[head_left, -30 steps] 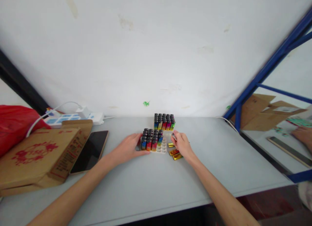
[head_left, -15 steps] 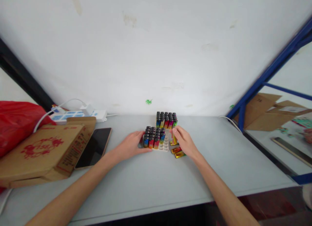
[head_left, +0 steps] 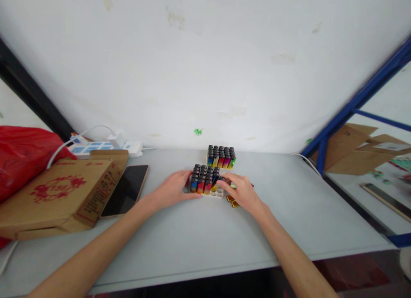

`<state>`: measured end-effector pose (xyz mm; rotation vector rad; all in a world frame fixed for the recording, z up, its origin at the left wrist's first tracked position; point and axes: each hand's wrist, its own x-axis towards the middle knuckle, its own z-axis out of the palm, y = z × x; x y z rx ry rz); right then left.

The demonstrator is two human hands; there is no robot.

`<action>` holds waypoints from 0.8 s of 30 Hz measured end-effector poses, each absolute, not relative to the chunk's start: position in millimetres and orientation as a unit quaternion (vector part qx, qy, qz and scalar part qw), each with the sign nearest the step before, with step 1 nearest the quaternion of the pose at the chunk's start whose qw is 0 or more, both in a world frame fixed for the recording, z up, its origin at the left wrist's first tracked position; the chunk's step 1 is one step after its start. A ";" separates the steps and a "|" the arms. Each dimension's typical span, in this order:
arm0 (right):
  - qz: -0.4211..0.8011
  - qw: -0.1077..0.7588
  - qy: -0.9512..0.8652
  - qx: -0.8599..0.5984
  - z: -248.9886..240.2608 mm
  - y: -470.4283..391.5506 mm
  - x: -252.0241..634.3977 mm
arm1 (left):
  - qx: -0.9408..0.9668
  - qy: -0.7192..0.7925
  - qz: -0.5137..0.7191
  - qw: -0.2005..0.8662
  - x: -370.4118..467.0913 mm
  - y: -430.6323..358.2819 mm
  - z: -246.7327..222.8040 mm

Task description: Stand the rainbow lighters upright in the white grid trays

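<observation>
Several lighters [head_left: 201, 178] with black tops and colourful bodies stand upright in a pale tray [head_left: 219, 194] with round-holed slots. My left hand [head_left: 175, 187] grips this tray from the left, thumb along its front and fingers behind. Over the tray's right part, my right hand [head_left: 239, 189] pinches a lighter [head_left: 222, 178], its dark top showing at the fingertips and its body mostly hidden. Below my right hand lie a few gold lighters [head_left: 235, 203], partly covered by it. Just behind stands a second block of upright lighters [head_left: 221, 156].
To the left are a cardboard box [head_left: 58, 195], a dark-screened tablet [head_left: 126, 191], a red bag [head_left: 28, 154] and a white power strip [head_left: 133, 148]. A blue metal frame [head_left: 340, 122] rises at the right, with folded cardboard [head_left: 348, 148] beyond it.
My right hand has moved left from beside the tray to over its right part, bringing a lighter with it. My left hand keeps its grip on the tray.
</observation>
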<state>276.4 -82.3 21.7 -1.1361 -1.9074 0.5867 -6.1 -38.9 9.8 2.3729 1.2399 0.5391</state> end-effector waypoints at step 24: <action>0.205 0.328 -0.784 -0.486 25.0 -66.4 371.8 | 0.853 0.454 0.182 0.182 -7.1 -35.2 9.9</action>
